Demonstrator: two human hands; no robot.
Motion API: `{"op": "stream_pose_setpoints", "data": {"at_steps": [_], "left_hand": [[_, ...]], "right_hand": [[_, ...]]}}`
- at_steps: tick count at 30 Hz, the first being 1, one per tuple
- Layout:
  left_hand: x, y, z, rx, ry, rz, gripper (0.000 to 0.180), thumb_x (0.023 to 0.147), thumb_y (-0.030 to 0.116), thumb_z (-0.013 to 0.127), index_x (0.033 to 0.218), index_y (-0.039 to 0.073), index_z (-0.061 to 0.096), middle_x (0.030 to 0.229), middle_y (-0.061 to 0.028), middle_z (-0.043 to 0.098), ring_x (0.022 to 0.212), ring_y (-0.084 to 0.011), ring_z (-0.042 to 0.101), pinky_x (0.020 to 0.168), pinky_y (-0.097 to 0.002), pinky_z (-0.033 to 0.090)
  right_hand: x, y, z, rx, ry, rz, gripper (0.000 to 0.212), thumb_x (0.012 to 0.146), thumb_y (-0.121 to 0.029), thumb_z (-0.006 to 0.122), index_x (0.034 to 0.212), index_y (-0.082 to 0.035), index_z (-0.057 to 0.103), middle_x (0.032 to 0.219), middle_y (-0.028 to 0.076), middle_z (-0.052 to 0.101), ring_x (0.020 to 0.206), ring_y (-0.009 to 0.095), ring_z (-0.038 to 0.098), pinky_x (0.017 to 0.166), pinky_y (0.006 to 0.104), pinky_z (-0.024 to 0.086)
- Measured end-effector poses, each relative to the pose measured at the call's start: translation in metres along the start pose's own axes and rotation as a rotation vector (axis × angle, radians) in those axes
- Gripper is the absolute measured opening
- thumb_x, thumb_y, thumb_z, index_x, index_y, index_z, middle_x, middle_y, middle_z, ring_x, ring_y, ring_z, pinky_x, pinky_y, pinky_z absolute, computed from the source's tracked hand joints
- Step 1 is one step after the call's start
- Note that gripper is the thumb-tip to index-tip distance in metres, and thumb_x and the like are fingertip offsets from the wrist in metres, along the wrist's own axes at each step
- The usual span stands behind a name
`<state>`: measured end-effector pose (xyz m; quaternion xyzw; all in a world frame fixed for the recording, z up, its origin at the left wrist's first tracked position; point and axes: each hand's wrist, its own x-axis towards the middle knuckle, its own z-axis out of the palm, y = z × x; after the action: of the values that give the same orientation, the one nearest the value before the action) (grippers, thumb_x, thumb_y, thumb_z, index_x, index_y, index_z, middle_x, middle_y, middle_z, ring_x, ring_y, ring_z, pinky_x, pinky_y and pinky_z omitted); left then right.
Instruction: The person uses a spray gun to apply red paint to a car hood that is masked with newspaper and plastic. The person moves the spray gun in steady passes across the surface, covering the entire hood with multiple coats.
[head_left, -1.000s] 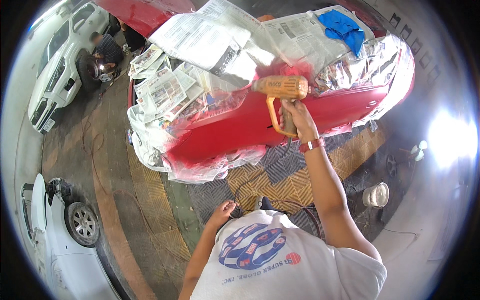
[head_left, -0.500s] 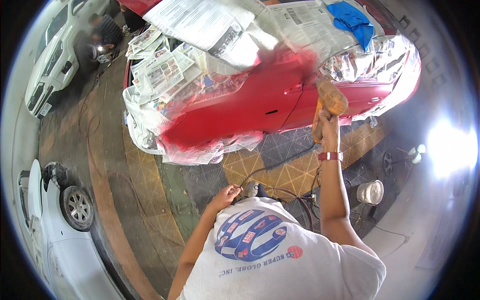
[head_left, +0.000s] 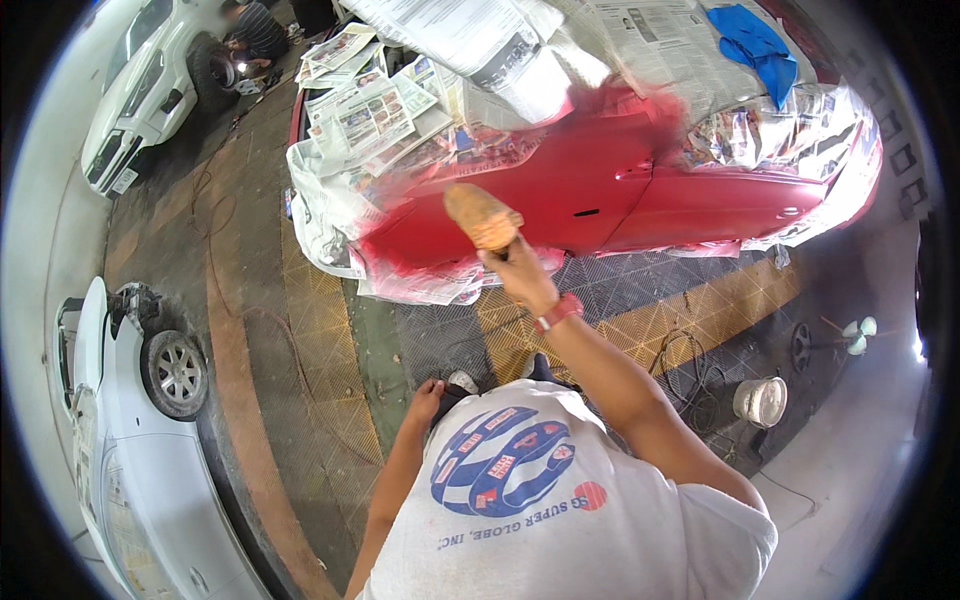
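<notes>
**One masked red car, one orange tool held against its side**

Parked across the top of the view: a red car (head_left: 640,190), windows and roof masked with newspaper (head_left: 370,110), flank left bare. On the roof paper, a blue cloth (head_left: 755,45). At the left, well apart, two white cars (head_left: 130,430).

Raised toward the car's front wing: the right hand (head_left: 520,275), fingers clenched round the grip of an orange hand-held power tool (head_left: 482,215), nose close to the red panel. Too blurred to name for sure; possibly a heat gun or a blower. Low by the hip: the left hand (head_left: 425,400), fingers loosely curled, grasping nothing visible.

Judged as mid-pass along the bare paintwork, wing end in hand and both doors to the right. Next call: keep the nose at an even gap from the panel, travel steadily along it, and mind the cable (head_left: 690,360) trailing over the floor grid by the feet.
</notes>
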<state>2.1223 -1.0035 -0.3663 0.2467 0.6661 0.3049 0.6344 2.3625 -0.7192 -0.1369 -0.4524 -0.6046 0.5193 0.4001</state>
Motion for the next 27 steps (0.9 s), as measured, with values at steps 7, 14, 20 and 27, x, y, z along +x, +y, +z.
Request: {"op": "stream_pose_setpoints", "data": {"at_steps": [7,14,20,27], "left_hand": [[-0.021,-0.027,-0.011,-0.241,0.027,-0.044,0.031,0.108,0.033,0.058,0.107,0.006,0.072,0.095,0.0005,0.068,0.089,-0.0107,0.058,0.083,-0.0275,0.047],[-0.009,-0.001,0.006,0.098,-0.043,-0.012,0.029,0.108,0.029,0.056,0.110,0.005,0.072,0.097,0.0003,0.068,0.092,-0.0136,0.058,0.087,-0.0286,0.046],[-0.008,0.071,0.049,0.399,-0.298,0.115,0.035,0.106,0.035,0.058,0.116,0.004,0.070,0.108,-0.0075,0.073,0.102,-0.0174,0.064,0.093,-0.0317,0.048],[0.010,0.114,0.100,0.490,-0.510,0.259,0.040,0.106,0.037,0.058,0.120,0.001,0.067,0.117,-0.0125,0.073,0.109,-0.0219,0.069,0.095,-0.0342,0.051]], "right_hand": [[0.002,-0.022,0.052,-0.030,-0.243,0.176,0.058,0.093,-0.026,0.072,0.139,0.003,0.052,0.123,0.018,0.070,0.115,0.025,0.068,0.098,0.0386,0.051],[-0.049,0.015,-0.019,0.073,0.048,0.093,0.045,0.095,-0.016,0.071,0.134,0.004,0.059,0.117,0.009,0.072,0.099,0.018,0.069,0.086,0.0358,0.055],[-0.084,0.026,-0.136,0.196,0.539,0.187,0.040,0.096,-0.010,0.071,0.132,0.003,0.060,0.115,0.009,0.070,0.092,0.011,0.066,0.076,0.0265,0.054],[-0.091,0.070,-0.257,0.279,0.871,0.171,0.044,0.094,-0.013,0.075,0.131,0.000,0.054,0.109,0.007,0.065,0.088,0.015,0.065,0.076,0.0284,0.054]]}}
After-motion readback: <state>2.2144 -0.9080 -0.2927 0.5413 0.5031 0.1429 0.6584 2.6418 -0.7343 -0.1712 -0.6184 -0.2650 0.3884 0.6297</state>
